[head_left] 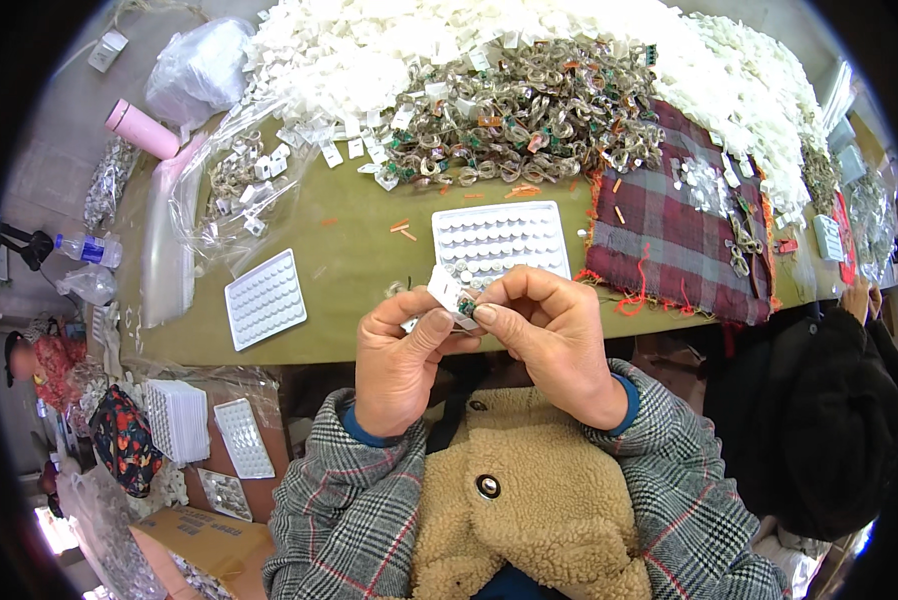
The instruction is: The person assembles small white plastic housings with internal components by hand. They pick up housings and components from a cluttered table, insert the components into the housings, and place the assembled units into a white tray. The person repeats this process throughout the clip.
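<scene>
Currently, the left hand (395,365) is clamping its fingers on a white casing (443,287) near the tray (494,211); the right hand (561,350) is pinching a green part (466,306) against it, perhaps risking a drop if fingertips slip.

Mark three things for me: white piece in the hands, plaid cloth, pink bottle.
White piece (446,287): head view, on its exposed white face.
Plaid cloth (654,225): head view, on bare fabric near its middle.
Pink bottle (143,129): head view, middle of its side.
</scene>
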`<action>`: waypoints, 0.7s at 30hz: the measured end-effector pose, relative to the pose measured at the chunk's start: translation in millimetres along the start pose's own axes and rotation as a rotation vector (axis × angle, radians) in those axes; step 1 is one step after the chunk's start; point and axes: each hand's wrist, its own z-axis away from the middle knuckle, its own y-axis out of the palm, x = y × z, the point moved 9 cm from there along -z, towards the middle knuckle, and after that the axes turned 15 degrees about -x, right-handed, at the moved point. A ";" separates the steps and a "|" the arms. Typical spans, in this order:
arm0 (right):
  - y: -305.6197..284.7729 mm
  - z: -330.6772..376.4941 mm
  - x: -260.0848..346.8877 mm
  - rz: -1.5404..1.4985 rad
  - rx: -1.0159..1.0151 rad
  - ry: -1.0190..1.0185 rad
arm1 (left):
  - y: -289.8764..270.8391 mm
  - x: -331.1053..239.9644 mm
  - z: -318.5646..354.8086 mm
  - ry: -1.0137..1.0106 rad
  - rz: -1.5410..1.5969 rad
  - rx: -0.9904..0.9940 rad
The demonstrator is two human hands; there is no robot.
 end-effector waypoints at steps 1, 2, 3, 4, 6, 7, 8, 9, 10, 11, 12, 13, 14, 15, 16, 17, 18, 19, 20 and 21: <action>2.4 1.1 15.6 0.175 0.021 -0.236 | -1.8 0.6 0.7 -0.011 0.002 -0.004; 8.4 6.6 28.8 0.348 0.044 -0.471 | -3.3 0.4 1.5 -0.017 0.003 -0.002; 13.7 14.7 39.1 0.519 0.040 -0.694 | -4.6 1.5 2.6 -0.035 0.014 0.000; 18.5 18.7 40.4 0.516 0.095 -0.757 | -5.4 2.0 3.8 -0.048 0.025 0.008; 24.3 28.2 41.0 0.516 0.154 -0.840 | -7.2 3.3 4.9 -0.074 0.047 0.014; 27.5 31.2 40.5 0.553 0.181 -0.886 | -7.6 3.7 3.7 -0.086 0.058 0.015; 28.9 33.0 39.2 0.591 0.187 -0.906 | -6.7 4.2 3.6 -0.097 0.074 0.025; 30.1 33.7 37.9 0.629 0.193 -0.926 | -8.9 4.9 3.3 -0.103 0.067 -0.007; 31.9 34.7 35.5 0.675 0.213 -0.929 | -9.8 5.0 3.6 -0.106 0.066 -0.028; 32.9 36.4 36.3 0.700 0.222 -0.971 | -9.2 4.1 4.7 -0.103 0.066 -0.036; 32.5 37.5 37.8 0.685 0.229 -0.984 | -10.2 2.4 6.3 -0.066 -0.018 -0.065; 31.3 37.5 38.3 0.681 0.243 -0.973 | -9.3 0.2 9.0 -0.021 -0.098 -0.079; 30.4 38.6 39.3 0.670 0.255 -0.970 | -8.0 -2.5 11.4 0.020 -0.170 -0.087; 26.2 36.4 41.6 0.611 0.226 -0.926 | -7.5 -6.2 13.4 0.053 -0.201 -0.097; 22.0 34.9 44.2 0.545 0.197 -0.892 | -6.6 -10.1 15.0 0.085 -0.224 -0.102; 17.1 32.0 45.4 0.481 0.158 -0.835 | -5.6 -13.4 15.7 0.117 -0.246 -0.107; 13.7 28.7 40.8 0.435 0.128 -0.722 | -2.2 -17.1 16.3 0.165 -0.237 -0.086; 10.9 26.6 33.2 0.390 0.088 -0.586 | 1.1 -20.6 16.4 0.212 -0.228 -0.064; 7.6 24.1 24.5 0.333 0.063 -0.440 | 4.3 -23.7 16.7 0.258 -0.220 -0.041; 8.5 23.8 25.1 0.390 0.065 -0.461 | 7.4 -26.4 17.2 0.296 -0.211 -0.015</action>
